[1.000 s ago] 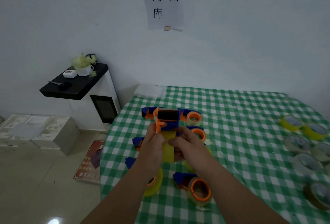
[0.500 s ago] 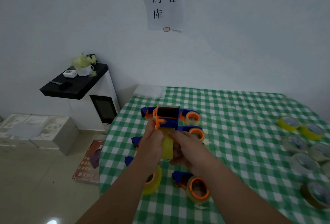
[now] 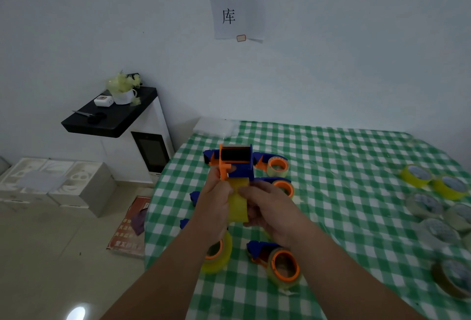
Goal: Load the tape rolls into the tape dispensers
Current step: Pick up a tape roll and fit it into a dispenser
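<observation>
Closest to us, two loaded dispensers lie on the green checked tablecloth (image 3: 344, 192): a yellow-taped one (image 3: 216, 253) partly under our left forearm and a clear-taped one with an orange hub (image 3: 280, 265) beneath our right. Just above them we hold a blue and orange tape dispenser (image 3: 235, 163) upright over the table, its black roller turned toward us, so that the yellow tape roll (image 3: 238, 203) seated below can be fed up to the head. Our left hand (image 3: 212, 205) wraps round the dispenser's left side and the roll to steady them; our right hand (image 3: 270, 209) curls over the roll's right edge, fingers pressed on the yellow band, apparently guiding the tape toward the roller. Whether the free end has reached the blade we cannot tell. Beyond our hands more loaded dispensers (image 3: 277, 166) rest in a loose cluster, set aside as finished, we judge. Well apart at the right edge, unloaded tape rolls (image 3: 430, 205), yellow and pale, wait in a row within reach. Farther off stand a black-topped cabinet (image 3: 112, 118) with a white cup (image 3: 125, 95), and a paper notice (image 3: 238, 1) on the wall.
</observation>
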